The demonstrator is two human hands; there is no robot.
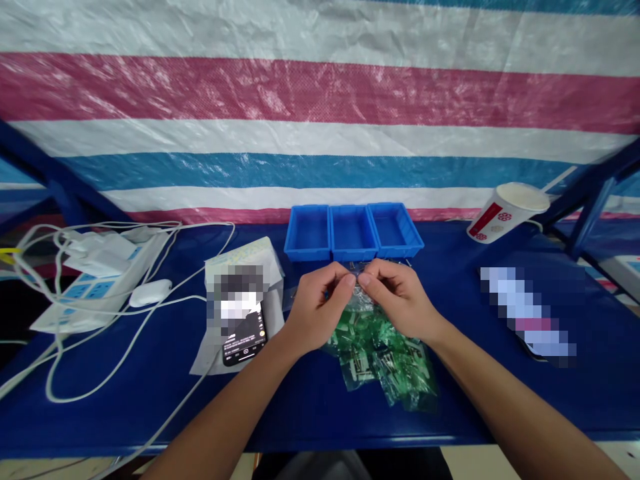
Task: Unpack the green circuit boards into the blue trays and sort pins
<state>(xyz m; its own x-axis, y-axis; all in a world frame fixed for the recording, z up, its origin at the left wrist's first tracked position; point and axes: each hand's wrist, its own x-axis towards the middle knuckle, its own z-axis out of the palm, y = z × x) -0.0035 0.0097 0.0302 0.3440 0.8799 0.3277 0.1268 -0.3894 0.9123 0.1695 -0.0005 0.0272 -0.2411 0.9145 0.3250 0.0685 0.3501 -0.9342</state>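
My left hand [320, 303] and my right hand [397, 297] meet over the middle of the blue table, thumbs and forefingers closed in a pinch. Between them is a small clear plastic bag [361, 301], its top edge held by both hands. What it contains is hard to make out. Just below lies a pile of green-tinted plastic bags [407, 377] with small metal parts, perhaps screws, inside. A few tiny metal pieces lie behind my fingers, partly hidden. Three blue bins [353, 233] stand side by side beyond my hands.
At the left, a phone [244, 333] leans on a tissue pack [250, 263]. White cables tangle around a power strip [95, 293] and a white earbud case [150, 293]. On the right are a tilted paper cup [505, 213] with a straw and another phone [530, 320]. Striped sheeting [320, 93] hangs behind.
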